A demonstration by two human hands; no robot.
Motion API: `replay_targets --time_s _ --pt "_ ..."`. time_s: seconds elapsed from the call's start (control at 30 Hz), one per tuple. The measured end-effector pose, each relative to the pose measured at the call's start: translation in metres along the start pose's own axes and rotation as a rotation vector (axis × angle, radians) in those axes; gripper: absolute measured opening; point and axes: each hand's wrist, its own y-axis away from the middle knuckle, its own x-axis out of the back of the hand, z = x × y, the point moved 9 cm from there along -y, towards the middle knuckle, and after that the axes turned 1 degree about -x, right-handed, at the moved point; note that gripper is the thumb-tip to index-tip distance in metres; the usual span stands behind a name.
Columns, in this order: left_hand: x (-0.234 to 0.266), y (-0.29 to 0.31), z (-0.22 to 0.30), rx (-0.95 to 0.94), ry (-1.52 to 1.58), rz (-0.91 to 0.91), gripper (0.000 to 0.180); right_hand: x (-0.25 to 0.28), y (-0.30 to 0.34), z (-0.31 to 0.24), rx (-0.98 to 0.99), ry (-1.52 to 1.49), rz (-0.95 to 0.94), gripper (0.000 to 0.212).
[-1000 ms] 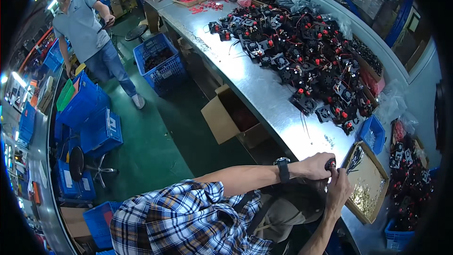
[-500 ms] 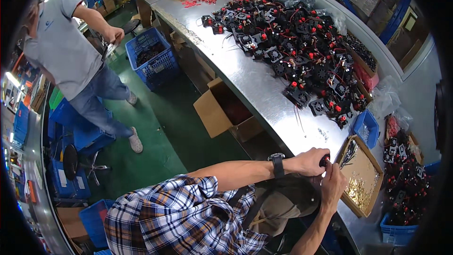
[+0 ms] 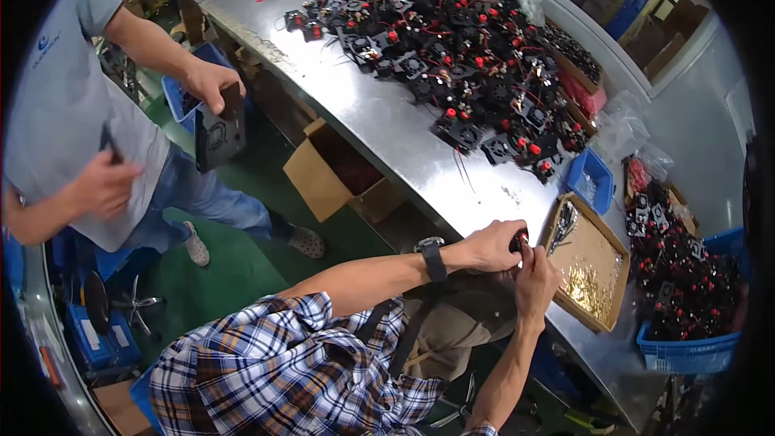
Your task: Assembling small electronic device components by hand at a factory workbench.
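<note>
My left hand (image 3: 491, 247), with a black watch on the wrist, is closed round a small black part (image 3: 518, 240) with red on it, mostly hidden by the fingers. Against the same part, my right hand (image 3: 536, 284) has its fingers pinched; any small piece between them is too small to make out. Both hands are over the near edge of the metal table (image 3: 476, 186). Beside my right hand lies a shallow cardboard tray (image 3: 601, 252) holding brass-coloured pins and dark slim pieces.
A large heap of black fan assemblies (image 3: 452, 56) with red caps and wires covers the far table. A blue bin (image 3: 590, 182) of small metal pieces stands behind the tray. More assemblies overfill a blue basket (image 3: 686, 355) at right. At left, a co-worker holds a dark panel (image 3: 219, 136).
The co-worker has come closer, and the dark panel is now plainly seen in one hand. The view has shifted, so the table appears further left. My hands remain together at the black part.
</note>
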Motion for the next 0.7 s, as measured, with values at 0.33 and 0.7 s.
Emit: replay_targets --time_s 0.33,0.7 --pt "-0.003 -0.001 0.014 -0.088 0.012 -0.022 0.017 -0.009 0.011 0.016 0.007 -0.111 0.117 0.023" --pt "-0.004 -0.002 0.007 0.024 0.095 -0.083 0.018 -0.006 0.012 0.010 0.063 -0.084 0.218 0.025"
